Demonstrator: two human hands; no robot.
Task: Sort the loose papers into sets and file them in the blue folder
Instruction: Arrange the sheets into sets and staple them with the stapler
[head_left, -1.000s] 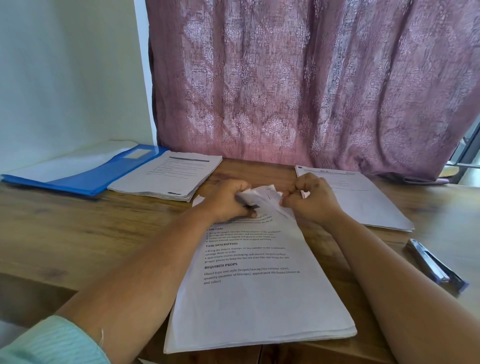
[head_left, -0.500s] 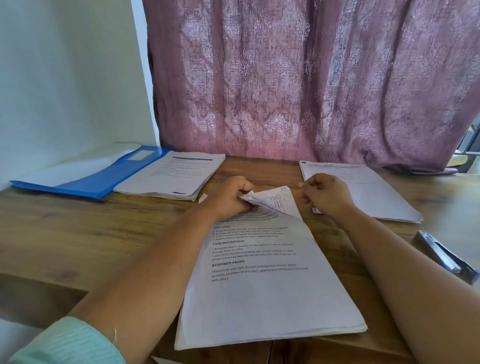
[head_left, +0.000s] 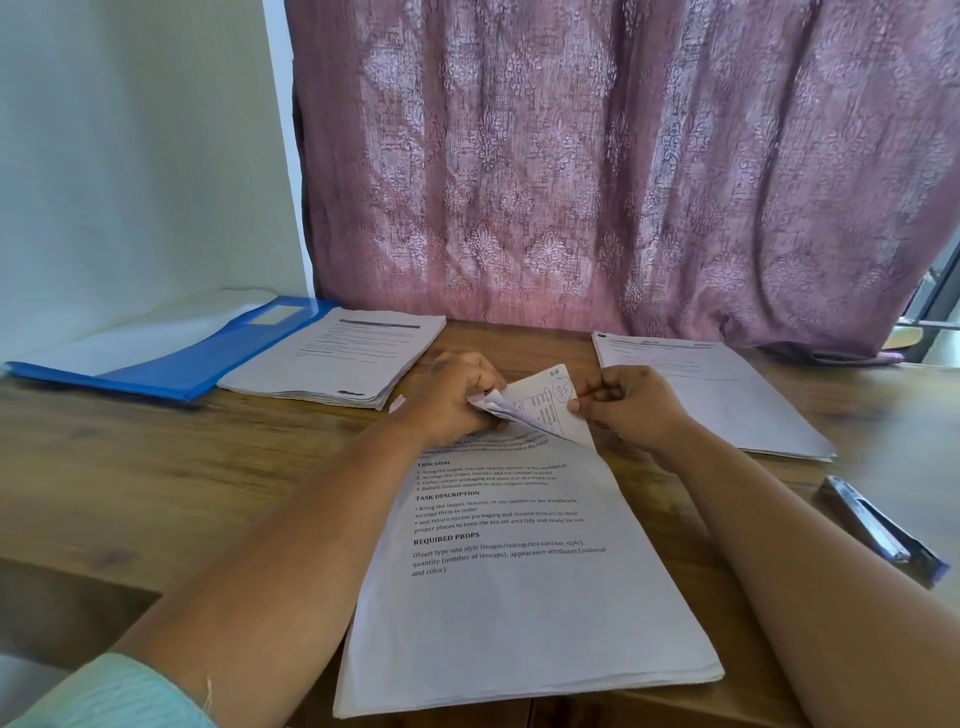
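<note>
Head view: paper stack (head_left: 519, 597), top corner folded.

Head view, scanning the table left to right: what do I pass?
blue folder → thick paper stack beside it → left hand → folded-back page corner → right hand → far-right paper stack → stapler. The centre stack lies under the hands, so I left it out.

left hand (head_left: 451, 397) hides the paper stack (head_left: 514, 571) heading; curled corner print illegible
</note>
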